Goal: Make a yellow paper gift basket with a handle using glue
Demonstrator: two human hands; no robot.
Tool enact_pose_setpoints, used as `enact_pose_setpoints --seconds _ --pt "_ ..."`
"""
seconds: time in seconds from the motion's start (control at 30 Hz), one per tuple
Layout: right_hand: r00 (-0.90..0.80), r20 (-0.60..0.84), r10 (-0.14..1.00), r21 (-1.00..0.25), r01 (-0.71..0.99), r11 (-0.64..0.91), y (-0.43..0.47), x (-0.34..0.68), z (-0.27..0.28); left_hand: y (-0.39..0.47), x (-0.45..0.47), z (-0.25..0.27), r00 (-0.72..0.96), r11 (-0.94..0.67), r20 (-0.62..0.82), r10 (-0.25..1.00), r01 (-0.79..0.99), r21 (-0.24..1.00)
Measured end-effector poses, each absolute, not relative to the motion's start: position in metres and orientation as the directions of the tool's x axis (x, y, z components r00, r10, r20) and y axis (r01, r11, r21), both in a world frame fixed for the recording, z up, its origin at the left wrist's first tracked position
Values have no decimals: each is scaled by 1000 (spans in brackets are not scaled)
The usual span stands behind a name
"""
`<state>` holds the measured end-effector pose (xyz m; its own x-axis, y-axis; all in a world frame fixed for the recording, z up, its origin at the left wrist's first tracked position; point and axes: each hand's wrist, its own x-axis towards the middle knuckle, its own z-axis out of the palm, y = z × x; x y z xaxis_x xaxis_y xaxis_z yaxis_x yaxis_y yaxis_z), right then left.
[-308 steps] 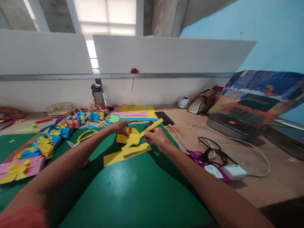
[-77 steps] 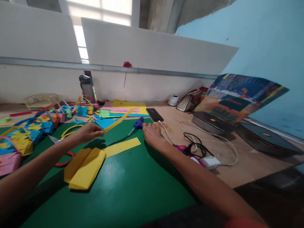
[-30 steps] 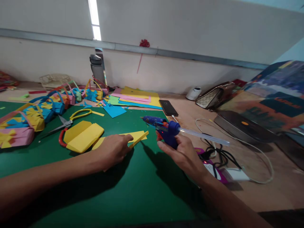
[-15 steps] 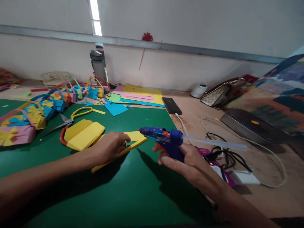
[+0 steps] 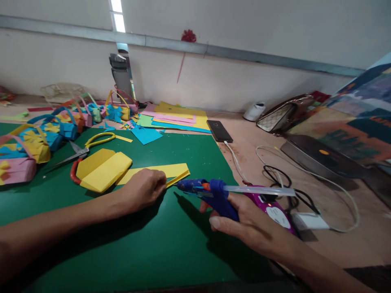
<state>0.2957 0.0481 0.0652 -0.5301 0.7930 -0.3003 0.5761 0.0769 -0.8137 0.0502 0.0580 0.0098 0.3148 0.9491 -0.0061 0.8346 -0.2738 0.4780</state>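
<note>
In the head view, I'm watching the left hand (image 5: 145,188) pinching a narrow yellow strip (image 5: 179,178) over the green mat (image 5: 146,252), while the right hand (image 5: 244,219) is gripping a blue glue gun (image 5: 220,199), its nozzle (image 5: 179,185) seemingly touching the strip; folded yellow paper (image 5: 106,173) is lying farther left, beside scissors (image 5: 80,152)

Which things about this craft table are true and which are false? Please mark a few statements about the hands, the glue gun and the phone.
1. The right hand holds a glue gun. True.
2. The glue gun is mostly yellow. False: it is mostly blue.
3. The left hand holds a yellow strip. True.
4. A white cable is plugged into the phone. True.
5. The phone stands on edge. False: it lies flat.
</note>
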Motion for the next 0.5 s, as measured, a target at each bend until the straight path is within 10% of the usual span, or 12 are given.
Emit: enact_pose_setpoints --seconds 0.5 --pt "-585 -366 724 -863 504 -30 54 271 60 49 43 4 362 -341 42 931 822 457"
